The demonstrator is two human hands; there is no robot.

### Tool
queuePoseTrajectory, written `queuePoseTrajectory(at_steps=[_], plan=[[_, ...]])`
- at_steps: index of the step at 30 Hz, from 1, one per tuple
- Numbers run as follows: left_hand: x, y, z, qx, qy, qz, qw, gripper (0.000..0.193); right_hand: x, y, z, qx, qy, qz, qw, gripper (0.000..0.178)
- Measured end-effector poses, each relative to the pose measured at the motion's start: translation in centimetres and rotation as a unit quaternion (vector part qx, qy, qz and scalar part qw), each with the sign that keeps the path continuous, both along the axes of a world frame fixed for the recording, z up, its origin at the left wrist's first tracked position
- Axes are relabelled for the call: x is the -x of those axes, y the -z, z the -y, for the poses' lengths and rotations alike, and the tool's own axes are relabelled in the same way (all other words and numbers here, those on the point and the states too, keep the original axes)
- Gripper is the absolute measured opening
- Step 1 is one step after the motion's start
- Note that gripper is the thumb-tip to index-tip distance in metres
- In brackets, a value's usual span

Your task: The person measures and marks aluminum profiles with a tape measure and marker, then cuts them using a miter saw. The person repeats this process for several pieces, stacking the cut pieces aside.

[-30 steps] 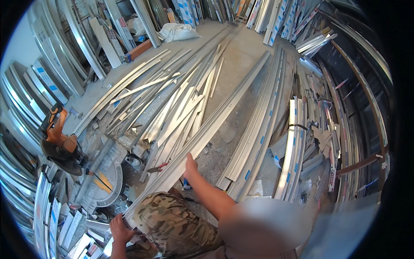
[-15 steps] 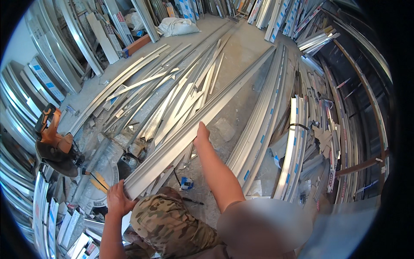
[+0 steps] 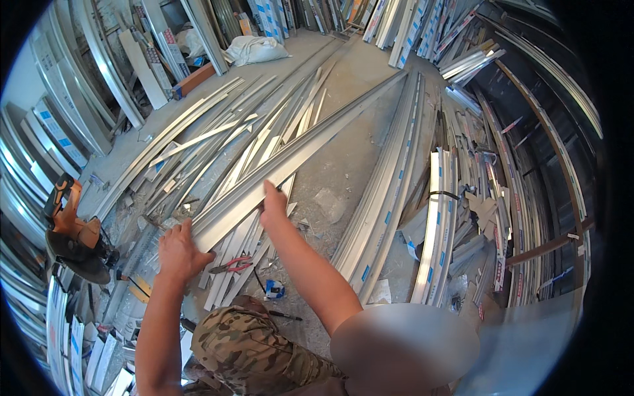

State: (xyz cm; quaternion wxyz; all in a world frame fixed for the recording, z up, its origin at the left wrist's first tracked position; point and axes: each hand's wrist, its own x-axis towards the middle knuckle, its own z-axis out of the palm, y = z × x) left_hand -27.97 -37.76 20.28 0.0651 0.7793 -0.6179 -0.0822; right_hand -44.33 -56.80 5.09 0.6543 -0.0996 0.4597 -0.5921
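Observation:
A long silvery metal profile [image 3: 232, 214] runs slantwise from near my hands to the far right over the floor. My left hand [image 3: 178, 254] is closed round its near end, the thumb on the lower edge. Further along, my right hand [image 3: 274, 203] grips the lower edge, fingers partly hidden beneath the metal. Left of my left hand stands a cutting saw [image 3: 78, 231] with an orange handle and a dark round guard. Red-handled pliers [image 3: 231, 265] lie across loose strips below the profile, close to a small blue object [image 3: 275, 288] and a thin black pen-like thing [image 3: 285, 315].
Loose metal strips [image 3: 198, 135] lie in a heap beyond the profile. Bundled long profiles [image 3: 383, 198] lie to the right, beside crowded racks [image 3: 548, 165]. More profiles [image 3: 66, 86] lean along the left wall; a white sack [image 3: 256, 50] sits at the back.
The profile's near end has moved away from me, farther from the saw. My left hand went along with it; my right hand is now nearer that end. The pliers have come into sight.

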Motion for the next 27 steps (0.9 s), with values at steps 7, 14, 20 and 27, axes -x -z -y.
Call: queuePoseTrajectory(at_steps=[7,14,20,27], plan=[[2.7,-0.1,-1.3,-0.023,0.018,0.022,0.999,0.092,-2.1,-1.2,-8.4,-0.049,-0.075,0.027,0.996,0.042],[-0.3,-3.2,-2.6,-0.193,-0.004,-0.247,0.950,0.090,2.1,-4.9,-10.4,-0.061,-0.107,0.051,0.991,0.041],[0.9,-6.2,-3.1,-0.111,0.021,-0.066,0.991,0.057,2.8,-7.6,-7.6,-0.033,-0.028,0.133,0.990,0.041],[-3.0,-7.9,-6.2,-0.092,0.040,-0.038,0.994,0.054,1.2,-5.3,-6.5,-0.027,-0.044,0.122,0.991,0.044]])
